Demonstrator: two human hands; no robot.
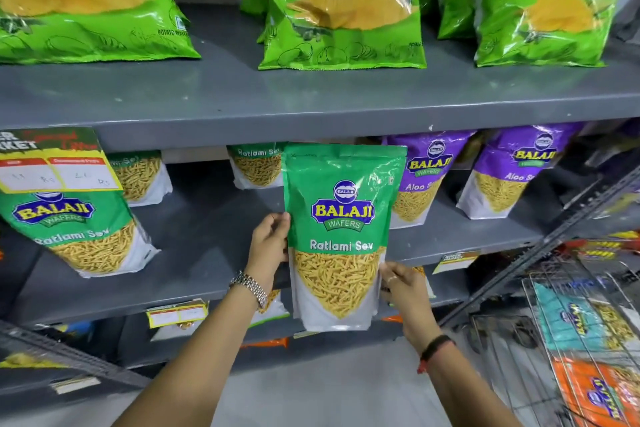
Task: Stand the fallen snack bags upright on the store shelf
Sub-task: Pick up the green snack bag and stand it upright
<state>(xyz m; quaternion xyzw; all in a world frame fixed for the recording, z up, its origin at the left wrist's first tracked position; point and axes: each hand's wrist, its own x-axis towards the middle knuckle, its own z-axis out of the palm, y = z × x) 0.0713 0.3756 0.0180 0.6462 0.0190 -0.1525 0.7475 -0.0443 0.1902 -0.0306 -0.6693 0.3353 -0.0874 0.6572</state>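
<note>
Both hands on the Ratlami Sev bag, upright in front of the middle shelf. My left hand fingers curl on its left edge; right hand pinches lower right edge.

Green Ratlami Sev pouch in front of grey metal middle shelf, between left hand and right hand. Purple Aloo Sev pouches behind, right. Big green wafer bags on shelf above.
</note>
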